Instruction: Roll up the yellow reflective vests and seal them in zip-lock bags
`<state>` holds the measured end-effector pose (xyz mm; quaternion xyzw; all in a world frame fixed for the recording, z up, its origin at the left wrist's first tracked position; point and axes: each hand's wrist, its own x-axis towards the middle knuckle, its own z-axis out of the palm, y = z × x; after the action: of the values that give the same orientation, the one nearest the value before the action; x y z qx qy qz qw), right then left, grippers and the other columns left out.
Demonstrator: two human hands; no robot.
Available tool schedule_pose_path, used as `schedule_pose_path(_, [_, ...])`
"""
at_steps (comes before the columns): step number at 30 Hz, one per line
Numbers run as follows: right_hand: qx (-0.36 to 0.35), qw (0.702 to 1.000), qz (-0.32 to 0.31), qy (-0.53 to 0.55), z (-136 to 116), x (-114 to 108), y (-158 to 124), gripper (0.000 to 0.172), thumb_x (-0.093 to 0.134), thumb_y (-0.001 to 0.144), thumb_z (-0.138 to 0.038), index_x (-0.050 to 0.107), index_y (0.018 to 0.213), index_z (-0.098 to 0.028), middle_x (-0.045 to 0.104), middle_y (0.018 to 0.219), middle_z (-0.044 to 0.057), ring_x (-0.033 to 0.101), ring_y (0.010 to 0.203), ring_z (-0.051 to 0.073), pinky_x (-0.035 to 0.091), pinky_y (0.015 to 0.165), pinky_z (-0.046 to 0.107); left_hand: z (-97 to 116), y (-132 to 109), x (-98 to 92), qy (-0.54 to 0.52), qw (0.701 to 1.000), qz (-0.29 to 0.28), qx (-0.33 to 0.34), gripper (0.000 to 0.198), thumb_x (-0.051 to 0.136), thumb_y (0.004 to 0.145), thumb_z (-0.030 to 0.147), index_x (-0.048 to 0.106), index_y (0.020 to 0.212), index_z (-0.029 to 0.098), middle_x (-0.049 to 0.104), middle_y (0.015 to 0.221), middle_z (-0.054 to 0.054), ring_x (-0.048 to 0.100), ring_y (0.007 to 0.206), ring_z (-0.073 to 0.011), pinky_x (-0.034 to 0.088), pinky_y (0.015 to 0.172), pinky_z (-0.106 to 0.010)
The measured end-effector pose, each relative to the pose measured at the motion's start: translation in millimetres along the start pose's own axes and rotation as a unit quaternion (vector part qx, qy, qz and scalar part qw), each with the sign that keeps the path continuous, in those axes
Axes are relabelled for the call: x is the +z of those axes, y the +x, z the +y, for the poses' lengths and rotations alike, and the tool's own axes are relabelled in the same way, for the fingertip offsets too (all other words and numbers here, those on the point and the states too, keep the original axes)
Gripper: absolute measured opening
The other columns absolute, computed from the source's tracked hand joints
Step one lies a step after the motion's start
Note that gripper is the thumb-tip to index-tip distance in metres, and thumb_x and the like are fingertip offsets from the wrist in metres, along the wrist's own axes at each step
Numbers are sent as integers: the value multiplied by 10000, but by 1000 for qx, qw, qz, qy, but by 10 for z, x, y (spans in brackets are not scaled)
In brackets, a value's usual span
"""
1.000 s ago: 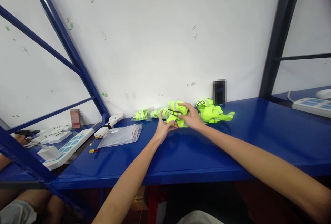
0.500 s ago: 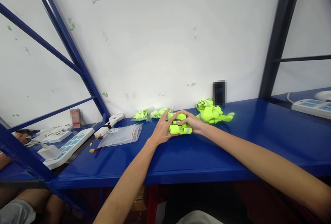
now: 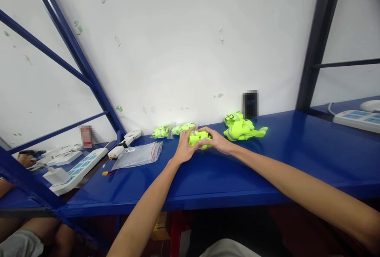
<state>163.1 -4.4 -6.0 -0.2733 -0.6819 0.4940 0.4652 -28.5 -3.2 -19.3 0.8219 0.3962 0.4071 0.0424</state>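
Note:
A folded bundle of neon-yellow reflective strap (image 3: 196, 138) with grey stripes is held between my two hands, above the middle of the blue table. My left hand (image 3: 184, 146) grips its left side, thumb toward the near face. From the right, my right hand (image 3: 218, 141) closes on it with fingers over the top. Parts of the bundle are hidden by my fingers. Just behind lie two clear bags of the same yellow material, one bag (image 3: 162, 131) at the left and another bag (image 3: 182, 128) partly behind my left hand. A loose heap of yellow strap (image 3: 243, 129) lies to the right.
Clear zip bags (image 3: 139, 155) lie flat at the left, near a small white fan (image 3: 132, 135) and a yellow connector (image 3: 105, 173). A white power strip (image 3: 80, 172) lies beyond the blue frame post. A dark blurred box (image 3: 250, 105) stands against the wall.
My hands have drawn the bundle into a more compact shape and turned it; the loop that hung toward me no longer shows. The camera view has shifted slightly.

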Motion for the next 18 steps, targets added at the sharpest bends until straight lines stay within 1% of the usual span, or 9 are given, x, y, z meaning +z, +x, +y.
schedule_pose_path(2, [-58, 994, 16, -96, 36, 4, 8, 557, 798, 625, -417, 601, 1100, -200, 621, 1095, 49, 585, 1000, 246, 482, 868, 375, -12, -7, -10, 5, 1000, -9, 4, 644, 610, 838, 522, 397, 1393, 273, 486, 1214, -91, 440, 1148, -254, 358, 1034, -430])
schedule_pose_path(4, [-87, 985, 31, -148, 74, 16, 17, 551, 792, 626, -438, 605, 1079, -187, 637, 1073, 46, 583, 976, 237, 451, 877, 365, -7, -8, -10, 22, 1000, -17, 10, 711, 683, 765, 548, 429, 1374, 281, 475, 1144, -77, 444, 1093, -253, 381, 1000, -424])
schedule_pose_path(7, [-98, 975, 70, -187, 102, 40, 22, 475, 767, 650, -464, 618, 1007, -189, 656, 1020, 38, 592, 918, 228, 437, 846, 354, 33, -3, 0, 38, 999, -14, 18, 781, 743, 676, 585, 468, 1339, 277, 456, 1094, -65, 443, 1051, -250, 401, 967, -417])
schedule_pose_path(10, [-119, 967, 94, -206, 86, 60, 16, 369, 714, 714, -465, 634, 960, -202, 669, 1000, 30, 599, 912, 223, 426, 848, 344, 96, -5, 16, 49, 999, -4, 22, 782, 735, 671, 605, 476, 1329, 271, 461, 1083, -64, 451, 1051, -251, 403, 970, -419])
schedule_pose_path(12, [-126, 964, 104, -211, 68, 68, 15, 319, 680, 749, -465, 641, 936, -209, 677, 956, 24, 608, 884, 219, 431, 826, 333, 140, -10, 19, 55, 998, 1, 18, 758, 711, 696, 610, 475, 1331, 269, 470, 1098, -69, 457, 1068, -255, 403, 980, -423])
schedule_pose_path(13, [-126, 963, 108, -213, 62, 68, 16, 306, 672, 758, -467, 646, 922, -210, 681, 936, 22, 611, 870, 220, 434, 816, 330, 156, -11, 10, 54, 998, -1, 16, 731, 680, 733, 605, 461, 1344, 268, 477, 1119, -75, 460, 1085, -256, 401, 989, -425])
schedule_pose_path(15, [-121, 961, 115, -220, 58, 56, 23, 299, 674, 754, -473, 658, 899, -212, 690, 908, 22, 617, 849, 225, 439, 800, 330, 165, -3, -49, 54, 998, -17, 19, 640, 560, 848, 571, 407, 1392, 270, 491, 1188, -88, 459, 1141, -251, 386, 1020, -425])
schedule_pose_path(17, [-109, 959, 123, -229, 60, 23, 34, 300, 689, 742, -478, 673, 889, -218, 703, 904, 22, 625, 851, 235, 443, 799, 337, 113, 10, -191, 79, 996, -31, 24, 539, 422, 937, 518, 392, 1411, 264, 498, 1263, -97, 446, 1206, -240, 357, 1057, -423])
schedule_pose_path(18, [-100, 958, 129, -234, 59, 0, 39, 300, 699, 734, -481, 681, 885, -222, 709, 910, 23, 629, 857, 241, 445, 798, 341, 56, 11, -297, 107, 993, -33, 21, 509, 380, 955, 506, 416, 1399, 259, 499, 1292, -98, 438, 1232, -238, 341, 1073, -422])
